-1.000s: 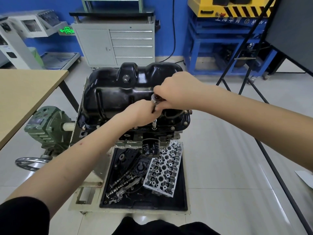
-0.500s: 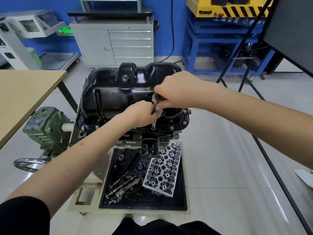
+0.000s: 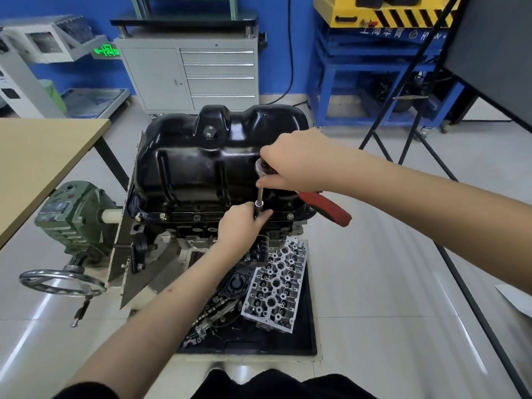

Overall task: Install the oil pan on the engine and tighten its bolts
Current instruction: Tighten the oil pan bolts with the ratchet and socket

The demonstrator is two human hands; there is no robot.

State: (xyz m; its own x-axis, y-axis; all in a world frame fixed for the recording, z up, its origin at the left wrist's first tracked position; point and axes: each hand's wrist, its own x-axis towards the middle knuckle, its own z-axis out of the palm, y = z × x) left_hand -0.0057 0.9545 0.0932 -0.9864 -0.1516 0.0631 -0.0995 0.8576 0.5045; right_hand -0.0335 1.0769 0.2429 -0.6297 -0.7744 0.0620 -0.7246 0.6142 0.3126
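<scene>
Both hands busy from my view: right hand [image 3: 299, 162] grips ratchet [image 3: 325, 207] head, left hand [image 3: 240, 226] pinches its extension [image 3: 260, 197] at oil pan [image 3: 201, 168] flange.

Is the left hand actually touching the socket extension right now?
Touching. The head view shows the left hand with fingers curled round the lower extension at the oil pan flange.

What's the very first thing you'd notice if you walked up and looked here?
Probably the big shiny black oil pan sitting on the engine in the middle. Right at its near edge, the right hand grips a red-handled ratchet while the left hand holds its socket. Below them, a silver cylinder head full of holes lies in a black tray.
</scene>
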